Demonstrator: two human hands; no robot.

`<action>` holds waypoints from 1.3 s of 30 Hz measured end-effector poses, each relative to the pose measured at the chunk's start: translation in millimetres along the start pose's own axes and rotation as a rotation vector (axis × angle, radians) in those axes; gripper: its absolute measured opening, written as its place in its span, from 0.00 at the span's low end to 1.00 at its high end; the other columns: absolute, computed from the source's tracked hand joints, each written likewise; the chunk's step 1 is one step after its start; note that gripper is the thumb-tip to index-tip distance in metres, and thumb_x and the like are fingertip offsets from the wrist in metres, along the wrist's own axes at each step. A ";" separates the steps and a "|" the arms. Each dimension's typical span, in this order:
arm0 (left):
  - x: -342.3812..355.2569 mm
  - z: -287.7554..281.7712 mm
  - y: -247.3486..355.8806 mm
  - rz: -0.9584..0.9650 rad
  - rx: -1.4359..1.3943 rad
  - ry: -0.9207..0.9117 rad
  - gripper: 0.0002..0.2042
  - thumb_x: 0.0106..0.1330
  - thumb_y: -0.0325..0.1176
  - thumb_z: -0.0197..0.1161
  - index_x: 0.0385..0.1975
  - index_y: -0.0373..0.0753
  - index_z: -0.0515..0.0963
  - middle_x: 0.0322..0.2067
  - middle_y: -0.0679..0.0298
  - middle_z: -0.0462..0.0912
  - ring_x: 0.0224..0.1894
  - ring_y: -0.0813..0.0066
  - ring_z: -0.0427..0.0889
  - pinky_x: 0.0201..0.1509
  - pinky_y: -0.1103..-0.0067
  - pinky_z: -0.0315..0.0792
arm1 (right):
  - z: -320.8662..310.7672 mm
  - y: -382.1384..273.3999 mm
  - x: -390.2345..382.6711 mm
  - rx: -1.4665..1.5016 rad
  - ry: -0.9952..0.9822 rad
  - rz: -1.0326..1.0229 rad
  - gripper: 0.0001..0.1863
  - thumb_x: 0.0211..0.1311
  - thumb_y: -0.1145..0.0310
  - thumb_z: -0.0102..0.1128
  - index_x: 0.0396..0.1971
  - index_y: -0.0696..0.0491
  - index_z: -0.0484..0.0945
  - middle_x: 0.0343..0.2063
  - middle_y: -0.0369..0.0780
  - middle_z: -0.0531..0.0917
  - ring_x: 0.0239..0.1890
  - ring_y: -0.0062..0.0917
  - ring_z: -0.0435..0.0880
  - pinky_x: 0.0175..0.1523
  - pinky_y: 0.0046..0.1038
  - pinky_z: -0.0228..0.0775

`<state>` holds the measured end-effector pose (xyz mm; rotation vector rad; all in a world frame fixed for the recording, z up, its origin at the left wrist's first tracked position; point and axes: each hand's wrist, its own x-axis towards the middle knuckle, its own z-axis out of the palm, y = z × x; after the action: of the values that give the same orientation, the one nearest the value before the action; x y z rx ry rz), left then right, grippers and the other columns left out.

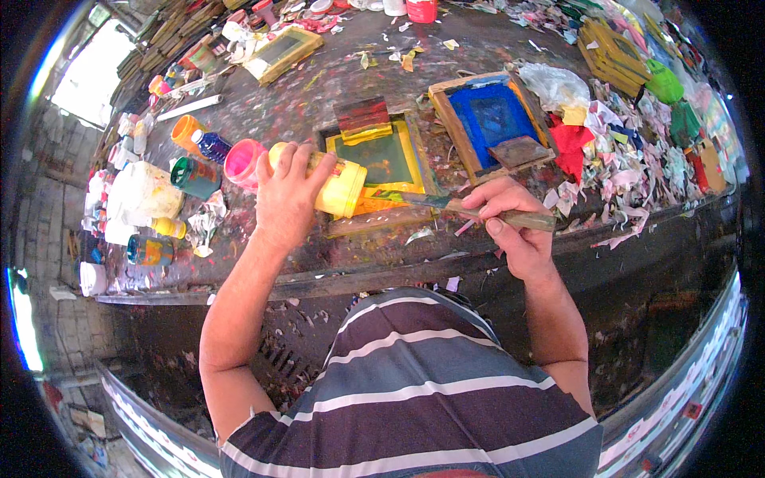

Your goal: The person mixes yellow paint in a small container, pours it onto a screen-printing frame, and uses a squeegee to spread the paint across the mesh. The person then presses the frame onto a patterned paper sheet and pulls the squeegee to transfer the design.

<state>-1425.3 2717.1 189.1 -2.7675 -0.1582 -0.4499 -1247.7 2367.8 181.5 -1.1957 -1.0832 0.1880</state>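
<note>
My left hand (288, 195) is wrapped round a yellow plastic jar (341, 188), which it holds tilted above the near left part of a screen-printing frame (414, 151). In my right hand (514, 227) is a spatula (470, 210), gripped by its wooden handle. The blade points left, toward the jar's lower end; whether they touch I cannot tell. Yellow-orange ink (384, 199) shows on the near part of the frame's mesh. A squeegee (362, 115) with a yellow-stained edge leans across the far side of that frame.
Right of it lies a second frame with blue ink (462, 119) and a squeegee (518, 151). Open jars, including a pink one (245, 163) and a green one (195, 177), stand on the left. Crumpled rags and scraps (613, 159) cover the right side. The table's front edge (319, 283) runs before me.
</note>
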 end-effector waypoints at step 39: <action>-35.0 32.6 46.8 -0.498 -0.186 0.280 0.44 0.54 0.37 0.86 0.76 0.47 0.78 0.67 0.55 0.81 0.72 0.48 0.79 0.80 0.46 0.63 | -45.2 -32.7 10.4 0.095 0.139 -0.083 0.09 0.84 0.67 0.66 0.51 0.59 0.85 0.50 0.54 0.90 0.48 0.36 0.93 0.54 0.41 0.94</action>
<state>-1441.4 2682.3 134.2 -2.7847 -0.7799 -1.0142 -1221.3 2331.3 216.0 -1.0612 -0.9895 0.0897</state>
